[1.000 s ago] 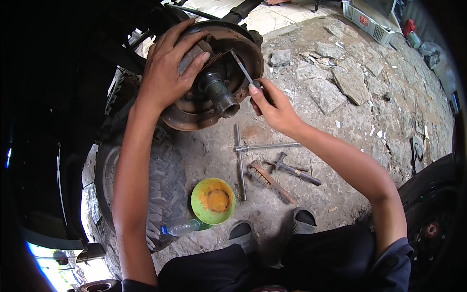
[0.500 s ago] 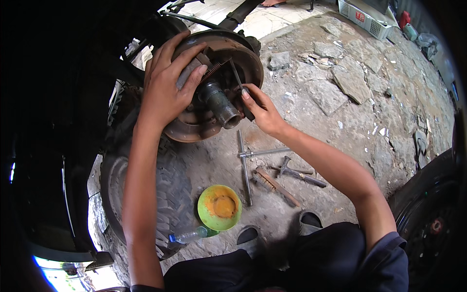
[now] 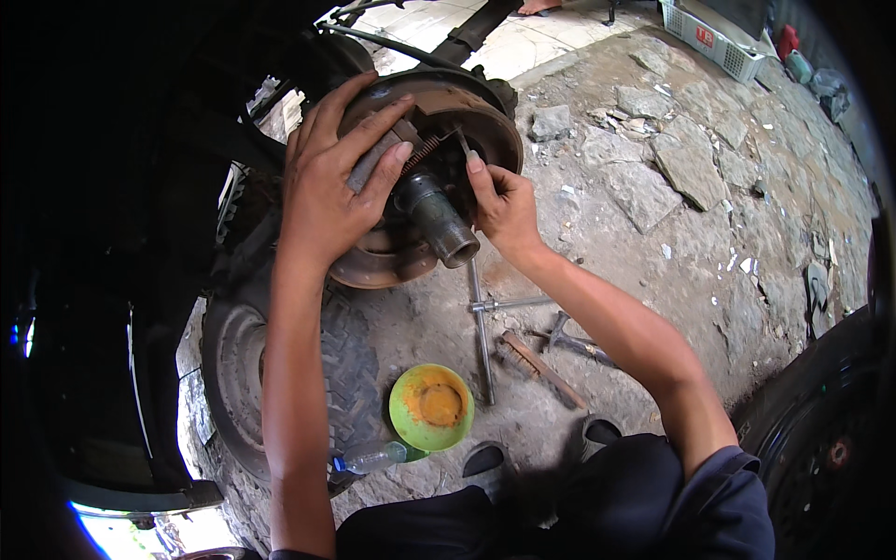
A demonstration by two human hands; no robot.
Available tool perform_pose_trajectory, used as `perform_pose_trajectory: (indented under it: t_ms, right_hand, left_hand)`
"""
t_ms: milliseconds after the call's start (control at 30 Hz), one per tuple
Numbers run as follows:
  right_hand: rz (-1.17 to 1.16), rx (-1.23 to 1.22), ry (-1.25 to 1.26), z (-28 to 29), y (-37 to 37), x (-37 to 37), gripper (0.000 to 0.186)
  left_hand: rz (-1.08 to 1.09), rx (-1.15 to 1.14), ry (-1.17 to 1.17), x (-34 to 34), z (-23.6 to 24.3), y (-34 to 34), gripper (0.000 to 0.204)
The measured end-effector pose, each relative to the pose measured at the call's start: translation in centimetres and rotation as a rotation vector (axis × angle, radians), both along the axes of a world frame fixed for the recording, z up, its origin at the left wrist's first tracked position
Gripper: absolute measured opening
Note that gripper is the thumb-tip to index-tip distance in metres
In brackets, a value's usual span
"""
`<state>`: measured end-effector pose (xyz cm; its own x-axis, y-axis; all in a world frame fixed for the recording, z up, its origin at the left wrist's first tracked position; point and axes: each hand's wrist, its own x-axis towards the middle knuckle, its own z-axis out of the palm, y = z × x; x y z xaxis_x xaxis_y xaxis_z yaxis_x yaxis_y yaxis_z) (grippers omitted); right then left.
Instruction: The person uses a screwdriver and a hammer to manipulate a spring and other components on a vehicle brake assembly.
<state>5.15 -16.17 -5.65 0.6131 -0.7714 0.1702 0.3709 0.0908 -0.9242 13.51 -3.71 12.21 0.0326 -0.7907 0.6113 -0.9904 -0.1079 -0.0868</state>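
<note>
My left hand (image 3: 341,187) is wrapped over a grey brake shoe (image 3: 373,154) on the rusty round backing plate (image 3: 378,271) of a wheel hub. A coil spring (image 3: 420,156) runs beside the shoe, and the steel spindle (image 3: 437,219) sticks out toward me. My right hand (image 3: 502,205) grips a slim screwdriver (image 3: 466,145), its tip near the upper end of the spring. The screwdriver's handle is mostly hidden by my fingers.
On the rough floor lie a cross wrench (image 3: 483,345), a hammer (image 3: 574,341), a wire brush (image 3: 541,369), a green bowl (image 3: 415,429) and a plastic bottle (image 3: 373,459). Loose tires (image 3: 229,392) (image 3: 793,401) flank me. A white crate (image 3: 709,42) stands at the back.
The hub and both hands appear lower and slightly right in the view. My right hand has turned more upright, bringing the screwdriver steeper, with less of its shaft showing.
</note>
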Motion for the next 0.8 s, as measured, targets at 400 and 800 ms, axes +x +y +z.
perform_pose_trajectory:
  t_ms: [400, 800]
  right_hand:
    - [-0.036, -0.047, -0.037, -0.9, 0.1, 1.1, 0.062]
    - [0.021, -0.189, 0.098, 0.9, -0.4, -1.1, 0.062]
  left_hand:
    - [-0.023, -0.012, 0.016, -0.1, 0.0, -0.2, 0.036]
    - [-0.012, -0.024, 0.027, 0.2, -0.2, 0.1, 0.035]
